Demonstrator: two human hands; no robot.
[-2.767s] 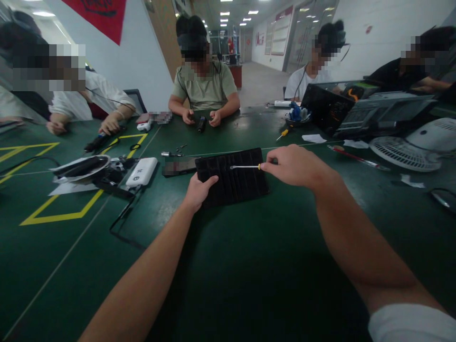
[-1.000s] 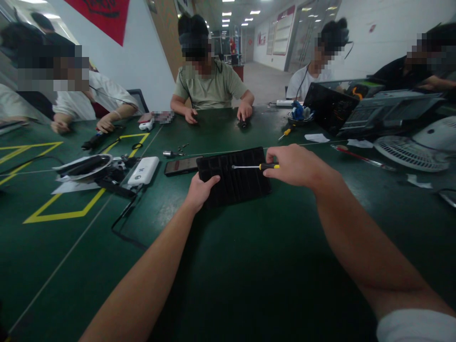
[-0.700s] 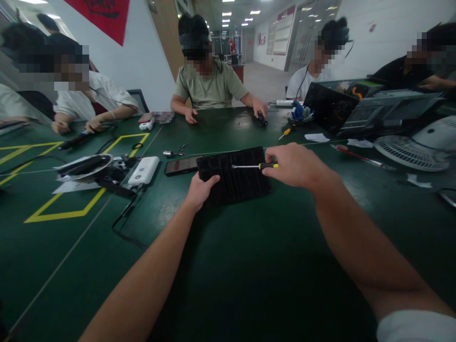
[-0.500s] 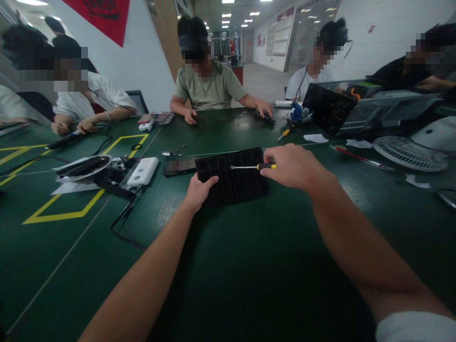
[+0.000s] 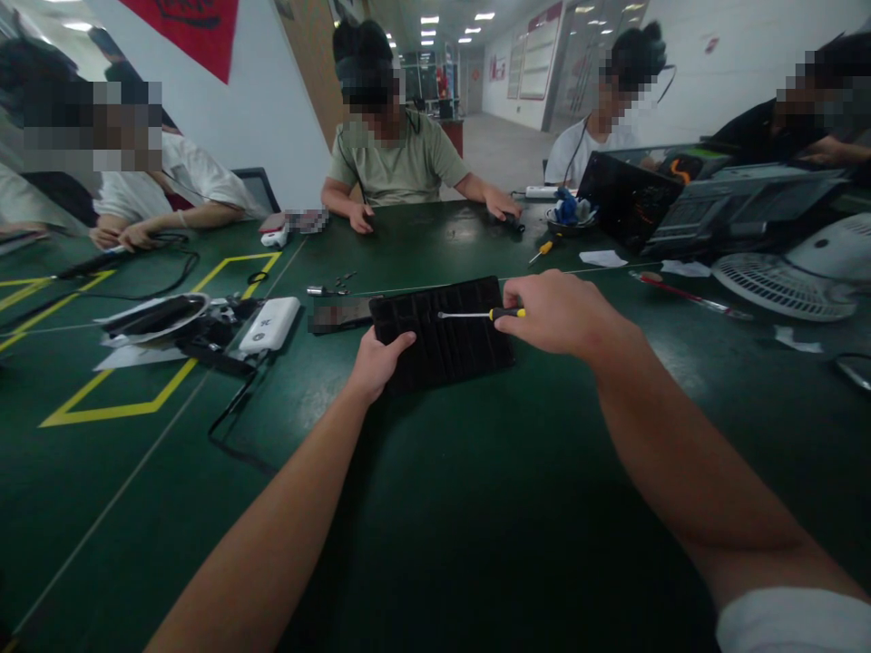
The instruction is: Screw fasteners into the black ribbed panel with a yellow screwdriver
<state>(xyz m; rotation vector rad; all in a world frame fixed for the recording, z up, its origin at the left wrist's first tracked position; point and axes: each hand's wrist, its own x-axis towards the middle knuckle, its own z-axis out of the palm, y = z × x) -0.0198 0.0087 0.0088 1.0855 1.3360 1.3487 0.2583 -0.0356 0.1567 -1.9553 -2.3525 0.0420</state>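
Note:
A flat black ribbed panel (image 5: 445, 349) lies on the green table (image 5: 476, 508) in front of me. My left hand (image 5: 378, 360) presses on its near left corner, thumb on top and fingers curled at the edge. My right hand (image 5: 559, 313) is closed on a small screwdriver (image 5: 480, 315) with a black and yellow handle. Its thin metal shaft points left and its tip rests on the panel's top.
A phone (image 5: 338, 315), a white power bank (image 5: 270, 324), loose screws (image 5: 327, 289) and a heap of cables and parts (image 5: 170, 325) lie to the left. A white fan (image 5: 782, 286), opened laptops (image 5: 714, 213) and another screwdriver (image 5: 543, 250) are at the right. Several people sit around the table.
My hands and the screwdriver have barely shifted on the panel. The person opposite has stretched one hand out to the right along the table. The person at the left has pulled a cable closer.

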